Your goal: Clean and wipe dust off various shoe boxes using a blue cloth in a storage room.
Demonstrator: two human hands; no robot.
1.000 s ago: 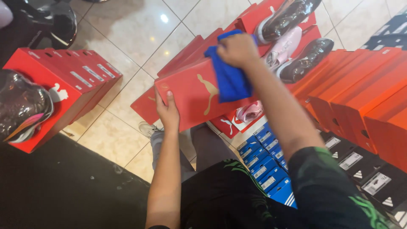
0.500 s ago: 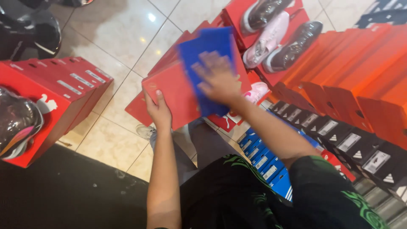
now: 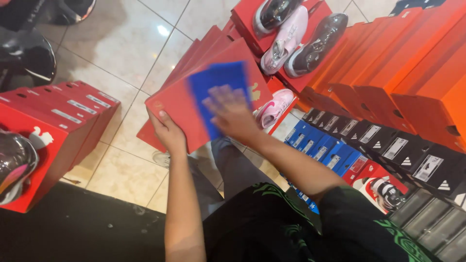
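Left hand (image 3: 170, 133) grips the near edge of a red box (image 3: 189, 104) w/ thumb on top, fingers curled under, tilted up over the tile floor (image 3: 121, 53). Right hand (image 3: 233, 114), blurred, presses a blue cloth (image 3: 216, 85) flat on the lid, fingers spread. Box looks light, stiff cardboard w/ a slick face; best held by edges. Cloth soft, limp. Beyond: pink shoe (image 3: 274, 106), orange boxes (image 3: 388, 63).

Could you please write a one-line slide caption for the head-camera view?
Left hand steadies a red shoebox while the right hand presses a blue cloth onto its lid.
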